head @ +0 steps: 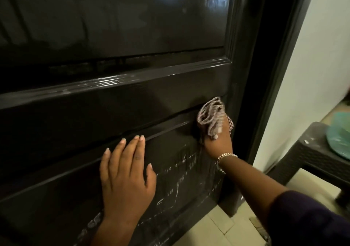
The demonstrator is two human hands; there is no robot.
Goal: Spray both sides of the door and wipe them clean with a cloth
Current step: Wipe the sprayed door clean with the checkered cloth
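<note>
1. Door fills almost the whole view, a dark glossy panelled leaf standing upright, its right edge against the dark frame with pale wall beyond.

2. It looks heavy and rigid, and the sheen suggests a slick surface, so a cloth should glide. The raised mouldings between panels are where grime is likely to lodge.

3. No need to grip it: I'd say a flat palm steadies a hinged leaf best while the other hand rubs.

4. Left hand is doing just that. Fingers straight and together, palm flat on the lower panel, fingertips up at the moulding, holding nothing.

5. Right hand has its fingers curled around a bunched pinkish checked cloth, pressing it to the door at the right end of the moulding, close to the door's edge.

6. The cloth is soft and crumpled, folds spilling above the knuckles, so it should press into the grooves easily.

7. Right forearm reaches up from lower right, dark sleeve at the elbow, a gold bracelet at the wrist.

8. Pale streaks and scratch-like marks show on the lower panel between the two hands. Wet spray or scuffing, I cannot tell.

9. Off right, a dark woven-look stool carries something green. No spray bottle in sight.
</note>
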